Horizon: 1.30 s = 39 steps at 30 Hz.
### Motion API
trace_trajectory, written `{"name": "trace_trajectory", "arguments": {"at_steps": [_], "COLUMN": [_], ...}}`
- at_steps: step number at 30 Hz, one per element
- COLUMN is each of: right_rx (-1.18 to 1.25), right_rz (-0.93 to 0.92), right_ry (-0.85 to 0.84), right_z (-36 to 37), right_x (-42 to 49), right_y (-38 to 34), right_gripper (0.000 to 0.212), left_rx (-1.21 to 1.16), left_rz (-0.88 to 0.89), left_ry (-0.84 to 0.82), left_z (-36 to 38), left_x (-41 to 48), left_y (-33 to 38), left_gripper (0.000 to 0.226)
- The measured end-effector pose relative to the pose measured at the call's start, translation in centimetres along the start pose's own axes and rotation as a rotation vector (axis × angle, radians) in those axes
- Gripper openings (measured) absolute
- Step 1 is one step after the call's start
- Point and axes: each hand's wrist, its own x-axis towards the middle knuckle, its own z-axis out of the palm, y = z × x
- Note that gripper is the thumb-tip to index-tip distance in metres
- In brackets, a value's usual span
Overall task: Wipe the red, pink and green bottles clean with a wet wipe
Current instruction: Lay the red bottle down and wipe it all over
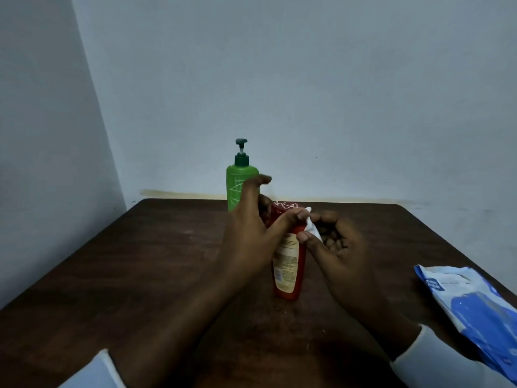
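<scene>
Centrally, red bottle [288,264]: left hand [246,233] tight round its top, right hand [338,247] beside, tight on wet wipe [313,229].

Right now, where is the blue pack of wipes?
In the head view, the wipes pack lies on the table at its right edge, beside the person's right sleeve and to the right of the red bottle.

Left hand [250,231] curled in a grip; right hand [340,254] pinching beside it.
</scene>
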Motion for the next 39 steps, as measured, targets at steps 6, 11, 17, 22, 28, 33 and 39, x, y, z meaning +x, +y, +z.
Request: {"name": "trace_trajectory", "arguments": {"at_steps": [6,11,17,22,28,33,39], "right_rx": [-0.009,-0.205,-0.298,-0.301,-0.310,-0.538,-0.756], "right_rz": [0.058,-0.059,-0.136,-0.211,-0.353,-0.531,-0.637], "right_ry": [0.051,-0.008,-0.125,-0.304,-0.101,-0.057,-0.222], "right_z": [-0.7,-0.7,0.5,1.2,0.9,1.4,2.7], "right_x": [0.6,0.3,-0.5,-1.6,-2.3,-2.6,-3.0], "right_y": [0.9,1.2,1.3,-0.7,-2.1,-1.8,-2.2], "right_gripper": [0.030,0.031,0.021,0.019,0.012,0.019,0.028], "left_rx": [-0.380,-0.540,-0.675,-0.912,-1.175,-1.196,-1.185], "left_rz": [-0.365,-0.468,-0.632,-0.856,-1.159,-1.254,-1.228], "left_ry": [-0.286,-0.283,-0.119,0.079,0.248,0.167,0.098], "left_z": [1.6,1.9,1.9,0.1,-0.1,0.6,0.9], "left_x": [-2.6,-3.1,-3.0,-2.0,-1.3,-1.4,-1.7], "left_y": [-2.2,-2.5,-2.4,-2.1,-2.8,-3.1,-3.4], "left_gripper": [0.031,0.034,0.047,0.051,0.043,0.048,0.050]}}
